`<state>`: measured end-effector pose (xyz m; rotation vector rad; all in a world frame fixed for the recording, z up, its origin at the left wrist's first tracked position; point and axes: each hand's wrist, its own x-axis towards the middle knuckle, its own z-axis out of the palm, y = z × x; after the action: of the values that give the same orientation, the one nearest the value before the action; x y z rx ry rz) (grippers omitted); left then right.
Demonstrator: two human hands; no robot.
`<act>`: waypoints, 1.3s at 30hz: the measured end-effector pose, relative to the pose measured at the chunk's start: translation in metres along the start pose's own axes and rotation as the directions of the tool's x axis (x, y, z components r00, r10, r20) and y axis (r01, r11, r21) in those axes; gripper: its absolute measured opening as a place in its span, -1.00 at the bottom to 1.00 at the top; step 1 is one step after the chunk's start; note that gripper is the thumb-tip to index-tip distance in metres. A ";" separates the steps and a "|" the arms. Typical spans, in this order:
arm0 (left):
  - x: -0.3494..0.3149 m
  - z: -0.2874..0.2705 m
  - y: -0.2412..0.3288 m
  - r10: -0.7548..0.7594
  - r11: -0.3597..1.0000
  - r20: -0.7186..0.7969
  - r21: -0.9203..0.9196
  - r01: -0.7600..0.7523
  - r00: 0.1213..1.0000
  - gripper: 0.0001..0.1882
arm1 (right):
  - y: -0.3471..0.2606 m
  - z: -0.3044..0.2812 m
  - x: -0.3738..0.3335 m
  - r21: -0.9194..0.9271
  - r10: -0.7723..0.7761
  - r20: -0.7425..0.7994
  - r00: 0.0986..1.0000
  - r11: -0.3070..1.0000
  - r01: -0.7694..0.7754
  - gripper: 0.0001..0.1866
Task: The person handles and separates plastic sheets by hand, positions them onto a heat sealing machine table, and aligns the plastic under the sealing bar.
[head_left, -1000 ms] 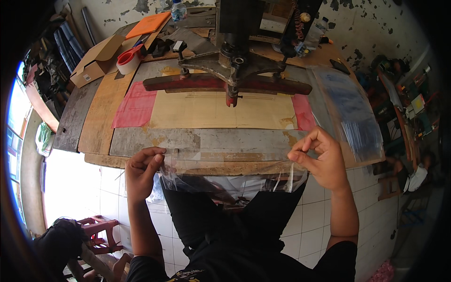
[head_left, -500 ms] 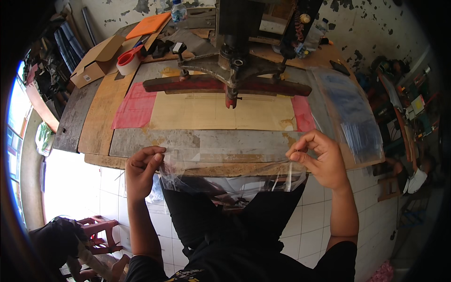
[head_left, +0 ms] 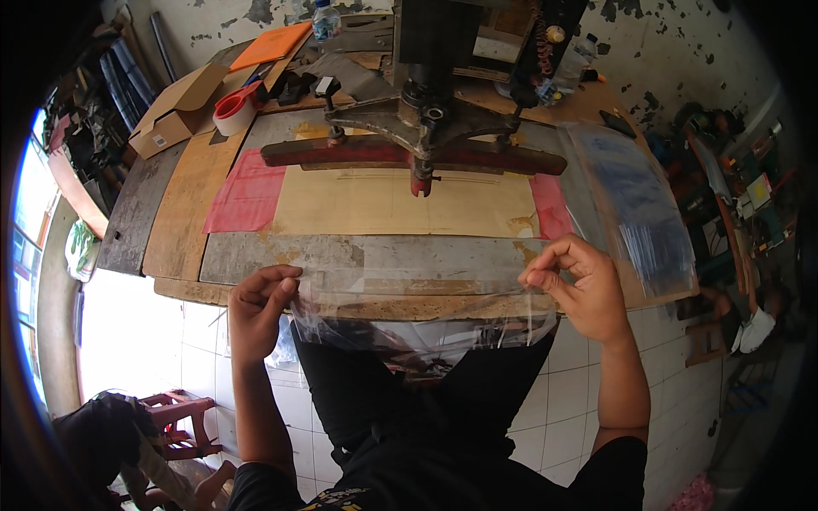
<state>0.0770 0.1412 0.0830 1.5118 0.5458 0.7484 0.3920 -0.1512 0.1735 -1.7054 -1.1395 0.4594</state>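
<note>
A clear plastic sheet (head_left: 417, 332) is stretched between my two hands at the table's front edge, its lower part hanging over my lap. My left hand (head_left: 262, 307) pinches its left upper corner between thumb and fingers. At the opposite corner my right hand (head_left: 578, 283) grips the sheet in the same way, fingers curled. Beyond the sheet lies a pale yellow panel (head_left: 400, 209) with pink strips (head_left: 245, 194) at its ends. Over that panel hangs the machine's long red-edged press bar (head_left: 341, 153), apart from my hands.
A stack of clear plastic sheets (head_left: 656, 247) lies on the table's right side. At the back left are a cardboard box (head_left: 175, 111), a tape roll (head_left: 234, 113) and an orange folder (head_left: 271, 45). Another person (head_left: 106, 443) is low at the left, by a red stool (head_left: 183, 422).
The hanging part of the plastic sheet has shifted slightly and its folds lie differently. Both hands keep almost the same place and grip.
</note>
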 end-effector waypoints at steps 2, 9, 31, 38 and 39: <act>0.002 0.001 0.000 0.000 1.000 0.001 -0.002 0.000 1.000 -0.77 | 0.002 0.002 0.002 -0.016 0.002 -0.009 1.000 1.000 -0.003 -0.84; 0.051 0.041 0.005 0.028 0.972 -0.027 0.233 -0.021 0.999 -0.76 | 0.052 -0.001 0.043 -0.120 0.109 -0.123 0.986 0.985 -0.123 -0.81; 0.141 0.048 -0.014 0.093 0.278 0.345 0.892 -0.357 0.934 -0.86 | 0.098 0.025 0.109 -0.632 -0.143 0.003 0.990 0.767 0.112 -0.95; 0.125 0.051 -0.007 0.052 0.294 0.289 0.910 -0.291 0.956 -0.74 | 0.082 0.020 0.090 -0.639 -0.002 0.014 1.000 0.769 0.011 -0.76; 0.124 0.050 -0.008 0.061 0.340 0.277 0.898 -0.281 0.959 -0.70 | 0.086 0.020 0.087 -0.637 0.002 0.017 1.000 0.770 0.010 -0.76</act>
<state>0.1980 0.1977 0.0924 2.7641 0.7198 0.3874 0.4598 -0.0721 0.1069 -2.2842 -1.4141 0.0662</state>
